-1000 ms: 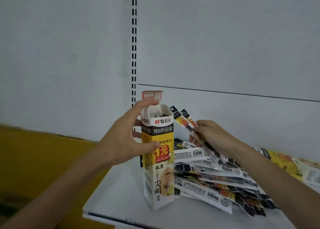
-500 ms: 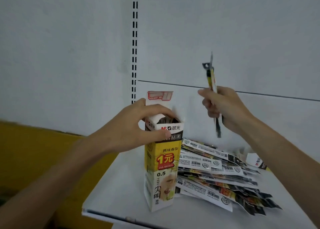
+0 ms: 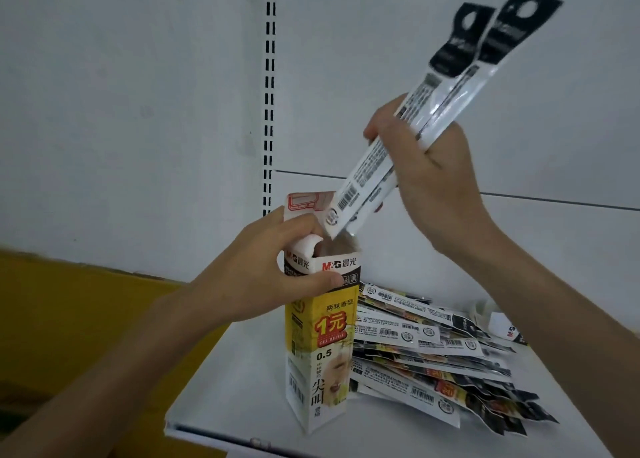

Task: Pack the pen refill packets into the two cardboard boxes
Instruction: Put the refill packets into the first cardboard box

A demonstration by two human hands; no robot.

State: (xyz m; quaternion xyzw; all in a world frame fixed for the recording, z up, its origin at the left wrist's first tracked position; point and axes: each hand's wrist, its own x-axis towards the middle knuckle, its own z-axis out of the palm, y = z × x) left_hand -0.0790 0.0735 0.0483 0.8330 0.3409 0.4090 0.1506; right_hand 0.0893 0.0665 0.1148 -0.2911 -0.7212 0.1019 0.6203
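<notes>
Left hand (image 3: 263,277) grips box (image 3: 322,353) on white shelf (image 3: 235,388); right hand (image 3: 440,187) grips packets (image 3: 446,94).

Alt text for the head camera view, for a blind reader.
Right hand holds two refill packets tilted over the open cardboard box, which the left hand grips. A pile of packets lies on the shelf beside it.

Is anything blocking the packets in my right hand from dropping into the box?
Nothing visible does. The box has its flap upright behind the open mouth, and the packets point down right at it.
</notes>
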